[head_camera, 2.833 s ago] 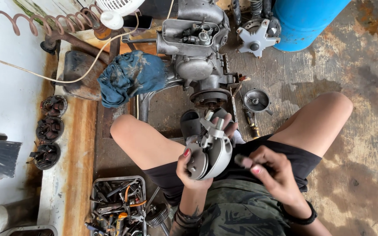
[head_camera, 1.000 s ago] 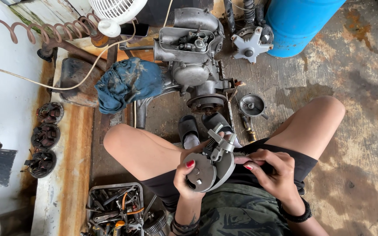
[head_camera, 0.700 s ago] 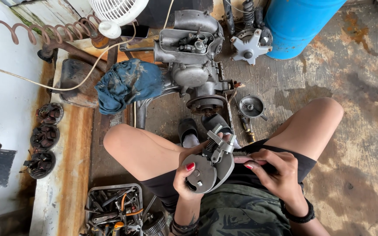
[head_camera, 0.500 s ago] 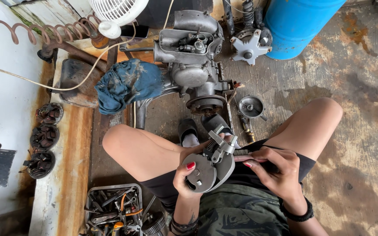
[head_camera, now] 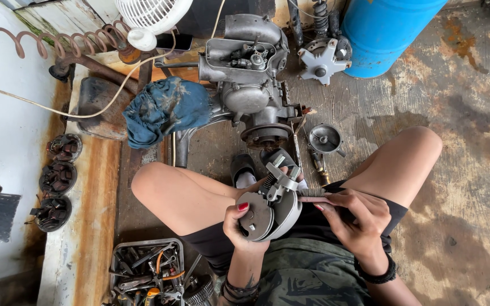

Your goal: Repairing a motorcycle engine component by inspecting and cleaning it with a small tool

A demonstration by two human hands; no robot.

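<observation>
I sit on the floor with both knees apart. My left hand grips a grey metal crankshaft assembly, two round flywheel discs with a connecting rod sticking up from them. My right hand holds a small wire brush with its bristle end against the right side of the assembly. Both hands are over my lap, just in front of my sandalled feet.
A stripped engine block stands ahead with a blue rag to its left. A blue barrel is at the back right, a fan at the back left. A tray of tools lies by my left thigh. Coil plates sit on the left ledge.
The assembly has been lowered and tilted in my left hand since the earliest frame. My right hand has brought the brush against its side; little has moved in the last second.
</observation>
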